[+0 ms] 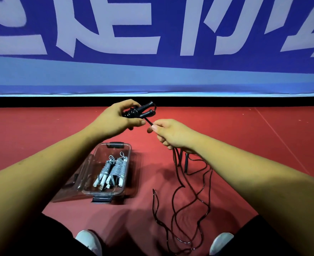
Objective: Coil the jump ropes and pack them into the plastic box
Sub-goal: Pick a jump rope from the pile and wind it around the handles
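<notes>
My left hand point(115, 118) grips the two black handles of a jump rope point(142, 110), with several turns of cord wound around them. My right hand point(172, 134) pinches the same black cord just below the handles. The loose cord point(195, 198) hangs from that hand and lies in wavy loops on the red floor. Two more black handles point(186, 163) show under my right wrist. A clear plastic box point(97, 157) stands open on the floor below my left forearm. It holds coiled grey jump ropes with white handles point(113, 170).
The box's clear lid point(70, 183) leans at its left side, with black latches at both ends. A blue banner point(152, 71) with white characters runs across the far edge of the red floor. My two white shoes point(88, 241) are at the bottom.
</notes>
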{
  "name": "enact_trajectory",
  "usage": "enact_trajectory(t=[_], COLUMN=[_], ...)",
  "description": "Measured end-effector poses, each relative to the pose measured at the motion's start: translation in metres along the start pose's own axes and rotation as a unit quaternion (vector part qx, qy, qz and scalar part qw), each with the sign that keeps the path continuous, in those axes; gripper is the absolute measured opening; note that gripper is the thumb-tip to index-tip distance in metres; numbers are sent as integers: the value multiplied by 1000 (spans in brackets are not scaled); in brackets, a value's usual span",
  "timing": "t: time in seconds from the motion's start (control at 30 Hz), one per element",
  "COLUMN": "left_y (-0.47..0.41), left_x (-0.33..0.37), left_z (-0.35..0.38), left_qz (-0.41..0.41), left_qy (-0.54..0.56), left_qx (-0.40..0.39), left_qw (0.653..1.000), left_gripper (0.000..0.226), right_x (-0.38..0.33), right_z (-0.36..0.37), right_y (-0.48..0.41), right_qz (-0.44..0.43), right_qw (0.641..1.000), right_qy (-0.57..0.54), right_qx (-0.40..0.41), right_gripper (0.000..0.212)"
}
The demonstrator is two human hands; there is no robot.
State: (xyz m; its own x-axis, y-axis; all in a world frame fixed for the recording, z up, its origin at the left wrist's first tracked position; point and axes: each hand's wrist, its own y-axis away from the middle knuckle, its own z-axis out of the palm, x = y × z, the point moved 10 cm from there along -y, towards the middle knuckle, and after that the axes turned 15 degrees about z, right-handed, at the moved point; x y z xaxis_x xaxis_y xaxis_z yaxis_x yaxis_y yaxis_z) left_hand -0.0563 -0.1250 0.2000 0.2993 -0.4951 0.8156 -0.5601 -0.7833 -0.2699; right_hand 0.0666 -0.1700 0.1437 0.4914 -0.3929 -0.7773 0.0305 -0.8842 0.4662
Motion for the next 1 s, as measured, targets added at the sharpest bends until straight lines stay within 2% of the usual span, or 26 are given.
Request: enact_trajectory(t=[0.13,0.3,0.37,0.43,0.5,0.6,0.67,0.73,0.8,0.87,0.93,1.0], left_y=[-3,-1,2,3,3,8,13,16,18,20,19,19], left_x=[-15,-27,-31,-28,-26,-24,-17,-8,0,10,19,24], left_z=[-8,-24,-25,-19,1,38,56,67,70,68,63,57], left_qz=[-7,-24,-52,-69,-49,0,17,36,53,63,67,61], left_qy=[-101,-258,-343,-453,-500,-454,-412,-389,-348,-253,-148,-77], left_qx=[-4,-9,-39,-72,-122,-230,-282,-300,-282,-247,-208,-175], left_qw=[995,966,937,886,856,861,866,870,892,933,965,980], left_gripper=[32,35,35,35,38,40,32,43,49,38,27,25], right_x=[-20,-21,-27,-36,-47,-58,-60,-58,-54,-49,-43,-35], right_z=[6,4,6,10,11,-5,-22,-38,-51,-64,-73,-76], right_y=[5,16,20,25,31,40,42,40,34,28,23,17], right_qz=[-38,-47,-70,-91,-118,-153,-169,-172,-164,-165,-161,-145], right_qw=[988,975,964,948,925,893,890,896,916,940,956,968], right_qy=[124,204,243,291,343,385,371,344,296,227,170,132], right_qx=[81,78,86,93,115,174,204,220,216,196,176,153], right_gripper=[21,16,17,24,23,13,13,14,22,24,18,9])
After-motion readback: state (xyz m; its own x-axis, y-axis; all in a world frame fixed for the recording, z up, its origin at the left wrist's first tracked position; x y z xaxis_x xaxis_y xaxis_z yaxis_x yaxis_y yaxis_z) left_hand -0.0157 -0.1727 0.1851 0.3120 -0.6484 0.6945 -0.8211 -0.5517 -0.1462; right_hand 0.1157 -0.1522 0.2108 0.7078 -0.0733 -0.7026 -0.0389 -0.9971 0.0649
